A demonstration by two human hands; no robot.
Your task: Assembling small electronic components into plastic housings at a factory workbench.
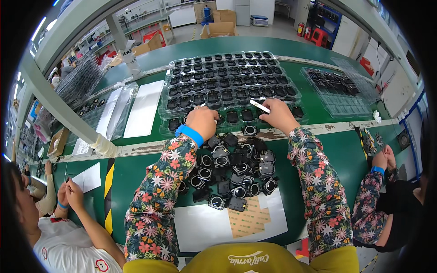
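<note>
Right hand (278,116) pinches white pen-like tool (260,106), left hand (201,123) curled, can't tell what's in it; clear tray (294,97) pockets presumably keep black units (226,94) spaced.

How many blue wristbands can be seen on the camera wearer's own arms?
1: a blue wristband on the left wrist, just behind the left hand. A second could be hidden under the right sleeve.
</note>
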